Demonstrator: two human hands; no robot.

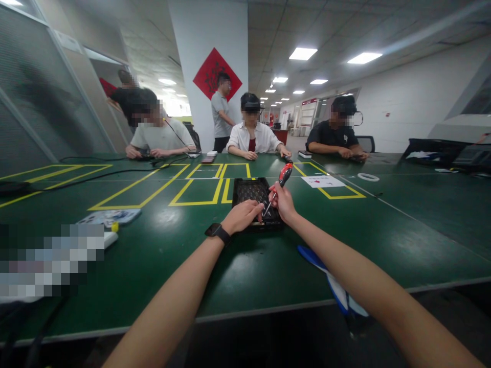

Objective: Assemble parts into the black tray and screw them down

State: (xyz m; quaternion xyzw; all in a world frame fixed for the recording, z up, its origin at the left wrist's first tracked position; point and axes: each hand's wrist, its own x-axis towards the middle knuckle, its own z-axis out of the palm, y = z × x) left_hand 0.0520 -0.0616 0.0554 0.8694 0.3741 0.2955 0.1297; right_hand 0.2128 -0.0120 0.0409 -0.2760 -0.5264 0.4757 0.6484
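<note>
A black tray-like case with a dark, patterned inside lies on the green table in front of me. My right hand is wrapped round a screwdriver with a red and black handle. Its metal shaft slants down to the left, and the tip is over the near part of the case. My left hand reaches over the near left side of the case, its fingers bent together close to the screwdriver tip. What those fingers pinch, if anything, is too small to make out. A dark watch is on my left wrist.
Yellow tape outlines mark the green table. A white paper sheet and a white ring lie to the right. Blue-and-white gloves hang at the near edge. Several people sit across the table; cables run at left.
</note>
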